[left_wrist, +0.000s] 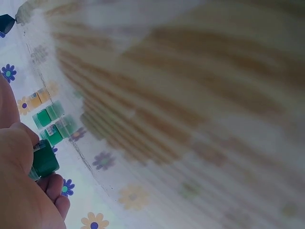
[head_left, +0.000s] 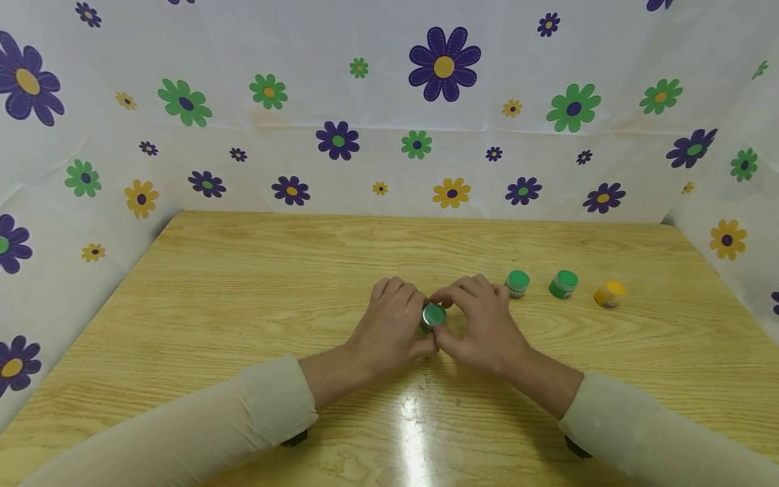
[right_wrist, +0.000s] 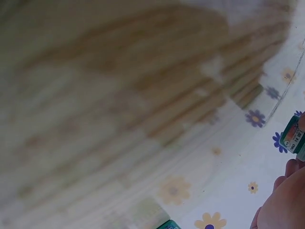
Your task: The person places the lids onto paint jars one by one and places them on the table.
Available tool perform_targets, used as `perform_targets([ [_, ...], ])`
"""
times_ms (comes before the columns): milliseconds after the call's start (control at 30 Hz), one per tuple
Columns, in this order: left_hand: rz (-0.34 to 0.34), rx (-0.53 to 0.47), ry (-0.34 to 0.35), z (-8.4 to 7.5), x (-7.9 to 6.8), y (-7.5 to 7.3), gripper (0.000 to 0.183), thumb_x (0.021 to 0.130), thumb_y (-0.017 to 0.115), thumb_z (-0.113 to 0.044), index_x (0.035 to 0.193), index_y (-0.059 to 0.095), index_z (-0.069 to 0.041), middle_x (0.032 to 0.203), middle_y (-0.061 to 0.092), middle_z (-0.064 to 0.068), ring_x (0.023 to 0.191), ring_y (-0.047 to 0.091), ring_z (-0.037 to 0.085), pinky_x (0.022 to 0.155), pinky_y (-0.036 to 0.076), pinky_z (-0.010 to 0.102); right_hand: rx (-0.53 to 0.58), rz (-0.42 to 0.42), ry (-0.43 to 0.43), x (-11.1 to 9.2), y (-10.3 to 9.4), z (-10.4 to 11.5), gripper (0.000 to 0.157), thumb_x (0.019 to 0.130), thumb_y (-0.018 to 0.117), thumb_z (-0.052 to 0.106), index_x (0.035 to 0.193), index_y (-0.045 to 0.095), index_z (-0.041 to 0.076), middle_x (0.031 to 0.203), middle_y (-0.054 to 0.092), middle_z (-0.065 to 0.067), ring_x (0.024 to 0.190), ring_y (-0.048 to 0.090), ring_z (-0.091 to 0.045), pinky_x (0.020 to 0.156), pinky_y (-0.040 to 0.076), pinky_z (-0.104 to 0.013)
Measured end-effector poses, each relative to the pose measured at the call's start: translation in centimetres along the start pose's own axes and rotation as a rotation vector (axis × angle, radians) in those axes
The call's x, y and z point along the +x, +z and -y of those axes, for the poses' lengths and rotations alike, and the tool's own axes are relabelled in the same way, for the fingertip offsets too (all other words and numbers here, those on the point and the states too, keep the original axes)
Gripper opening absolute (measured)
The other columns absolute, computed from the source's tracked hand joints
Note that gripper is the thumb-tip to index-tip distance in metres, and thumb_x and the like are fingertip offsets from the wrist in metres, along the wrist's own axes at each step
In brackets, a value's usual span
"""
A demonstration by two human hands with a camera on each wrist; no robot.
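Note:
Over the middle of the table, a small green paint jar (head_left: 434, 316) is held between both hands, its green top facing up toward the head camera. My left hand (head_left: 389, 328) grips the jar from the left side. From the right, my right hand (head_left: 483, 328) pinches the jar near its top with thumb and forefinger. In the left wrist view the jar (left_wrist: 45, 160) shows its dark green side beyond the left palm. The right wrist view catches the jar's label (right_wrist: 293, 136) at the right edge, partly covered by fingers.
To the right of my hands stand a green jar (head_left: 518, 283), another green jar (head_left: 564, 284) and a yellow jar (head_left: 610, 293) in a row on the wooden table (head_left: 243, 284). A flower-print cloth (head_left: 377, 162) rises behind the table and along both sides.

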State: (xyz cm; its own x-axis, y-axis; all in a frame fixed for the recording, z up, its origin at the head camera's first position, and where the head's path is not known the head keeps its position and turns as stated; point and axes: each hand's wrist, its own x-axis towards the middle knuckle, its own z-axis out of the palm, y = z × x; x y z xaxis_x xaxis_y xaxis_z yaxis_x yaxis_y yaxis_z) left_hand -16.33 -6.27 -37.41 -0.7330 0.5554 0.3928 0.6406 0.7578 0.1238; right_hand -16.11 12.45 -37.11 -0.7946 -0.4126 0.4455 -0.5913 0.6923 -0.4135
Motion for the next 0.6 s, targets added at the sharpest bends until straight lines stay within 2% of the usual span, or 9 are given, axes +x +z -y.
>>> perform_targets([
  [167,-0.002,-0.006,0.005,0.03,-0.01,0.01,0.033,0.084,0.075,-0.038,0.090,0.062,-0.009,0.087,0.059,0.000,0.091,0.051,0.021,0.091,0.037,0.037,-0.019,-0.012,-0.015,-0.06,0.08,0.01,0.024,0.080,0.071,0.026,0.101,0.070,0.015,0.096,0.064,0.002,0.095,0.053,-0.019,0.086,0.030,-0.048],
  [600,-0.017,-0.004,0.017,0.04,0.00,0.11,0.033,0.082,0.078,-0.039,0.090,0.065,-0.009,0.086,0.061,-0.001,0.091,0.051,0.021,0.091,0.037,0.036,-0.047,0.012,0.021,-0.05,-0.02,0.31,0.026,0.080,0.074,0.030,0.098,0.068,0.013,0.093,0.062,0.001,0.094,0.053,-0.019,0.090,0.030,-0.051],
])
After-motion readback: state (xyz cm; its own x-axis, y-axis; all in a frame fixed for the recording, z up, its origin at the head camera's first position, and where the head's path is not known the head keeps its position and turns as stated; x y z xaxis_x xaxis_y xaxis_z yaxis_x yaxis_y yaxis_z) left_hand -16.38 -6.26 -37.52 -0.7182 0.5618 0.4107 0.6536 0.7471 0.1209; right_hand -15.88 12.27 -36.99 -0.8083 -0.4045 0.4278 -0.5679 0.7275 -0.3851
